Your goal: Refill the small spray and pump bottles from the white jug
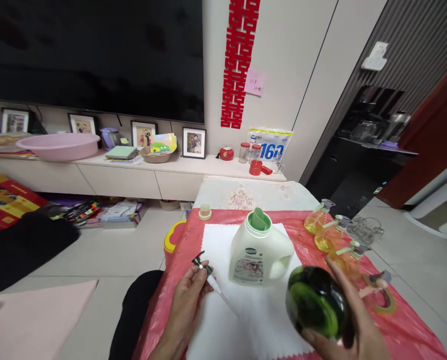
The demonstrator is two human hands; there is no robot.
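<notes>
My left hand [191, 292] is closed on a pump dispenser head [211, 281], black at the top with a white collar and a thin clear tube that slants down to the right. In my right hand [358, 320] is a dark green glossy bottle [315, 302], its rounded base tilted toward me; its mouth is hidden. Between the hands and a little beyond them stands a large cream detergent jug [248, 257], uncapped, with a green spout in its neck. A whitish cap [205, 212] rests at the table's far left, apart from both hands.
Several pump bottles with yellow liquid [323, 241] line the table's right side, near a tape roll [383, 300]. A white cloth [216, 330] lies over the red table cover [163, 305]. Behind is a low cabinet [118, 180] with frames and jars.
</notes>
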